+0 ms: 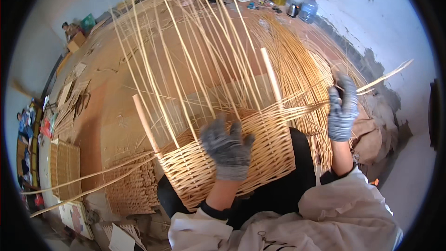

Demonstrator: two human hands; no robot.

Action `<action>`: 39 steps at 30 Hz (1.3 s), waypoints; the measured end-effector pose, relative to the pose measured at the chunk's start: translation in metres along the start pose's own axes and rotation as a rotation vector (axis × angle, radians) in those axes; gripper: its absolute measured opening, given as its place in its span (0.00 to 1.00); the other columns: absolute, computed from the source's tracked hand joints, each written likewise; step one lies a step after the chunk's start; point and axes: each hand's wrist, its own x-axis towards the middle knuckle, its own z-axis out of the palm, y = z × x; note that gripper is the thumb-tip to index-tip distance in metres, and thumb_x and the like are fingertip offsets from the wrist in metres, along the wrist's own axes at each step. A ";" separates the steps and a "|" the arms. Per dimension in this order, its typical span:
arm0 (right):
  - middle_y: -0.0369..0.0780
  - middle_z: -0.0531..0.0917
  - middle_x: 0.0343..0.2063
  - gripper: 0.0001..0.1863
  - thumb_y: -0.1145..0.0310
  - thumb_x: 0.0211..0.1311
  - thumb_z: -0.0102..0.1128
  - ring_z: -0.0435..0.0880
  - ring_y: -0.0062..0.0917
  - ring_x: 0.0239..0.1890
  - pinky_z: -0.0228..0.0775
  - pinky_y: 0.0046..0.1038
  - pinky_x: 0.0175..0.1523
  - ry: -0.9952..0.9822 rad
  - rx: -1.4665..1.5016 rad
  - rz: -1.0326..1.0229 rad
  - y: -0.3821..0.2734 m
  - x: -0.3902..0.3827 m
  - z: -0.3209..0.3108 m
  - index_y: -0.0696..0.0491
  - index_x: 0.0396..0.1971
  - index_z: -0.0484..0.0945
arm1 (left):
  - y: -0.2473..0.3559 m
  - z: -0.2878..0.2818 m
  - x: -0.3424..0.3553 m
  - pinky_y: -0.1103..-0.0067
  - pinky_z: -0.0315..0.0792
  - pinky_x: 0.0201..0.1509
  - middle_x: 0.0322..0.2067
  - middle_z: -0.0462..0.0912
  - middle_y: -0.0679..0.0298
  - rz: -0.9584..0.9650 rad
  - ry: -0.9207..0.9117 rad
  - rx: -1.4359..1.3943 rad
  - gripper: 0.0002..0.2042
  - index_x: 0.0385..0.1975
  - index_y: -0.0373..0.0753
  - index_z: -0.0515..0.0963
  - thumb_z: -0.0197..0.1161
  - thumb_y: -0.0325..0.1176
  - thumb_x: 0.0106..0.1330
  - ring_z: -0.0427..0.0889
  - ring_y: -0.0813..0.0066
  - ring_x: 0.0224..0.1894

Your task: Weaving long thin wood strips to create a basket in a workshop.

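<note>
A part-woven wicker basket [269, 151] rests across my lap, with long pale upright rods [186, 56] rising from its walls. Two thicker peeled sticks, one at the left corner [145, 123] and one at the right [271, 75], stand up from it. My left hand [227, 148], in a grey knitted glove, lies against the near wall by the rim, fingers spread. To the right of the basket, my gloved right hand [343, 109] is closed round weaving rods [304, 110] that run out from the rim. Their loose ends [385, 76] stick out past the hand.
A large bundle of rods [292, 60] lies on the floor beyond the basket's right side. Woven panels [132, 183] stand at the lower left, with two long rods [93, 186] reaching over them. A water jug [308, 10] stands by the right wall. Other people are farther back.
</note>
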 end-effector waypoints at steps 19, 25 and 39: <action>0.40 0.76 0.18 0.13 0.70 0.56 0.50 0.75 0.20 0.19 0.68 0.14 0.25 -0.700 0.895 1.004 -0.012 -0.033 0.028 0.61 0.40 0.68 | 0.034 0.065 0.029 0.69 0.60 0.51 0.37 0.78 0.64 0.038 -0.079 -0.752 0.20 0.39 0.47 0.75 0.52 0.53 0.54 0.74 0.68 0.42; 0.51 0.75 0.37 0.17 0.65 0.46 0.53 0.72 0.41 0.42 0.57 0.36 0.52 -0.387 -0.484 -0.495 0.035 0.019 0.133 0.49 0.40 0.73 | 0.074 0.011 0.038 0.58 0.57 0.50 0.41 0.74 0.60 0.143 -0.324 -0.260 0.32 0.52 0.56 0.63 0.51 0.62 0.47 0.71 0.61 0.45; 0.37 0.79 0.24 0.10 0.70 0.55 0.49 0.77 0.27 0.21 0.71 0.23 0.27 -0.721 0.420 -0.271 -0.098 -0.060 0.094 0.54 0.37 0.73 | -0.126 0.003 -0.060 0.89 0.67 0.31 0.22 0.71 0.69 -0.732 0.551 -1.319 0.09 0.28 0.34 0.69 0.59 0.17 0.49 0.67 0.85 0.24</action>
